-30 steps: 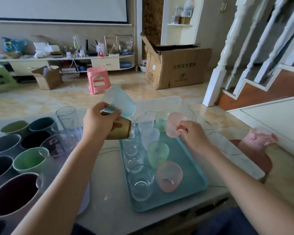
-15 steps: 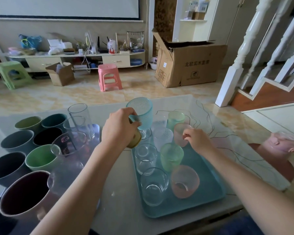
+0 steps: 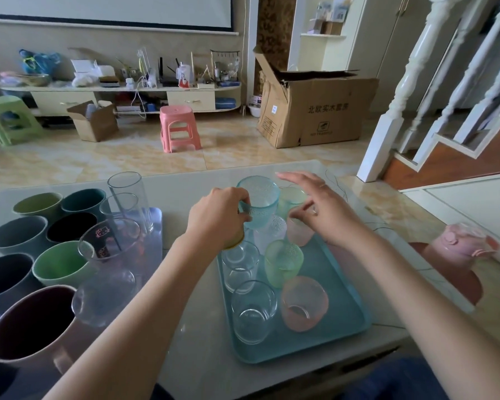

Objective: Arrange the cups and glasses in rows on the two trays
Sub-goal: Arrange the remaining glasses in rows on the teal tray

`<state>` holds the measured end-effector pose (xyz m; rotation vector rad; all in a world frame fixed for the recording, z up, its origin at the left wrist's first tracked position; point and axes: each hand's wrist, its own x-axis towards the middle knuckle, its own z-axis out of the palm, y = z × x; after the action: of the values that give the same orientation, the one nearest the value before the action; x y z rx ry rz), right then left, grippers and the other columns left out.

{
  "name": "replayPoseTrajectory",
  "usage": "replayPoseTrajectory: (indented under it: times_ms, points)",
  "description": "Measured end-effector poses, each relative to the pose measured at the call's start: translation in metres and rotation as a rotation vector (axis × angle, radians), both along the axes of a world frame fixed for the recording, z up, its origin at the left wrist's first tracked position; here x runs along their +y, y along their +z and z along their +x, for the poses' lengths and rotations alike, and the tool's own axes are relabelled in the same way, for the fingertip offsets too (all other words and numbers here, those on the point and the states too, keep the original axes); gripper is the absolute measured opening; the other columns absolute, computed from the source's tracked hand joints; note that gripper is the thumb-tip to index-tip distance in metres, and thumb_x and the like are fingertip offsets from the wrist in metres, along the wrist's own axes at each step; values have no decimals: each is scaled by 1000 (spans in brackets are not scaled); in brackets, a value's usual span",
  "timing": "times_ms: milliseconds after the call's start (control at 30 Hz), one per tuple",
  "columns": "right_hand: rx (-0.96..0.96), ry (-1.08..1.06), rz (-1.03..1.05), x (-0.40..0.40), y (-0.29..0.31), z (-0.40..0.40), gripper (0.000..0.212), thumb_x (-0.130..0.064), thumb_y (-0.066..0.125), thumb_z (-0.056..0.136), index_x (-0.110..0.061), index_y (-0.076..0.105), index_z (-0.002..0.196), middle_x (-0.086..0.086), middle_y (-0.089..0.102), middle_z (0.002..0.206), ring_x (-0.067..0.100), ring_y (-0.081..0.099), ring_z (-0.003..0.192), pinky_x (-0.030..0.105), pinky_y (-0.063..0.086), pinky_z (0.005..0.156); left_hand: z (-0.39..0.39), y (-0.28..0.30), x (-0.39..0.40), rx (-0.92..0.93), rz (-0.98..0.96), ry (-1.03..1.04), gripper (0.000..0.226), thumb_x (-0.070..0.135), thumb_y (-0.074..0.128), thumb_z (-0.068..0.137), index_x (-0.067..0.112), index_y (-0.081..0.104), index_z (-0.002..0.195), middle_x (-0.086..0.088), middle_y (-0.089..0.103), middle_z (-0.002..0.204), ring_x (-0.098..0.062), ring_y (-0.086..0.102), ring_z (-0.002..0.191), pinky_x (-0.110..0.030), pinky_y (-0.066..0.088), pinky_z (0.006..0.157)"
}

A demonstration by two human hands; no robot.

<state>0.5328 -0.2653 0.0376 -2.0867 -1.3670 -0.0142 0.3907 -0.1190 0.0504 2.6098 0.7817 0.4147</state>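
My left hand grips a textured blue cup by its side and also holds a gold cup low in the palm, over the far left of the teal tray. My right hand hovers open above a pink frosted cup and a pale green cup at the tray's far end. On the tray stand two clear glasses, a green cup and a pink cup. A second, clear tray on the left carries tall glasses and coloured mugs.
The tray sits near the table's front edge. A pink pig figure stands on a stool to the right of the table. A stair post, a cardboard box and a pink stool lie beyond the table.
My left hand turned the blue cup upright and lowered it toward the tray's far left. My right hand let go of the pink cup and now hovers open.
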Motion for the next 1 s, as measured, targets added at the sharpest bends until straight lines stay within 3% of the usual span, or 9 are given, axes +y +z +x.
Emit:
replayPoseTrajectory:
  times_ms: [67, 133, 200, 300, 433, 500, 633, 800, 1000]
  points:
    - [-2, 97, -65, 1, 3, -10, 59, -15, 70, 81, -45, 47, 127, -16, 34, 143, 9, 64, 78, 23, 49, 78, 5, -1, -7, 23, 7, -37, 19, 29, 65, 86, 27, 64, 104, -6, 67, 103, -32, 61, 95, -31, 43, 70]
    - [-44, 77, -113, 1, 0, -11, 30, -18, 70, 81, -25, 63, 110, -10, 43, 139, 15, 64, 79, 32, 52, 81, 8, -2, -15, 29, -9, -80, 19, 30, 65, 86, 28, 63, 105, -4, 67, 101, -30, 61, 95, -31, 45, 71]
    - [-45, 59, -87, -2, -1, -8, 14, -14, 70, 81, -10, 67, 94, -5, 56, 121, 21, 61, 77, 34, 49, 80, 10, -1, -21, 12, -17, -108, 18, 29, 64, 86, 27, 63, 104, -3, 67, 98, -29, 60, 95, -33, 47, 72]
    - [-71, 52, -11, -10, 6, -5, 9, -11, 71, 79, -6, 67, 84, -5, 55, 92, 20, 54, 73, 32, 45, 70, 12, 3, -27, -53, 47, -139, 25, 27, 62, 88, 27, 58, 112, 0, 68, 98, -27, 60, 95, -31, 46, 72]
    - [-89, -121, 9, -34, 7, 8, 9, -11, 70, 79, -5, 65, 83, 6, 59, 84, 23, 55, 77, 34, 45, 70, 14, 7, -32, -90, 73, -190, 76, 23, 65, 85, 30, 20, 146, 2, 68, 94, -25, 62, 87, -38, 53, 71]
    - [2, -195, -51, -52, -2, 19, 5, -12, 69, 79, -10, 64, 81, 3, 62, 81, 24, 58, 76, 31, 44, 69, 12, 5, -29, -78, 70, -169, 91, 23, 66, 85, 28, 4, 151, 2, 68, 95, -23, 62, 85, -37, 51, 69]
    - [232, -248, -223, -72, -25, 30, 9, -13, 71, 75, -14, 63, 72, -2, 64, 72, 18, 58, 70, 27, 42, 63, 8, 4, -19, -101, 61, -122, 94, 24, 67, 84, 28, 1, 151, 2, 66, 95, -23, 62, 87, -36, 49, 67]
    - [176, -213, -443, -67, -47, 30, 15, -20, 72, 74, -14, 60, 68, 7, 60, 74, 16, 47, 69, 28, 34, 61, 7, 7, -18, -111, 53, -73, 93, 28, 67, 85, 28, 3, 151, -7, 64, 102, -30, 60, 92, -35, 45, 70]
    - [162, -186, -509, -60, -64, 33, 40, -10, 74, 74, -25, 41, 56, -8, 42, 60, 9, 36, 58, 20, 28, 55, 8, 5, -17, -139, 85, -120, 89, 27, 67, 84, 30, 7, 150, -6, 66, 102, -29, 61, 92, -42, 52, 76]
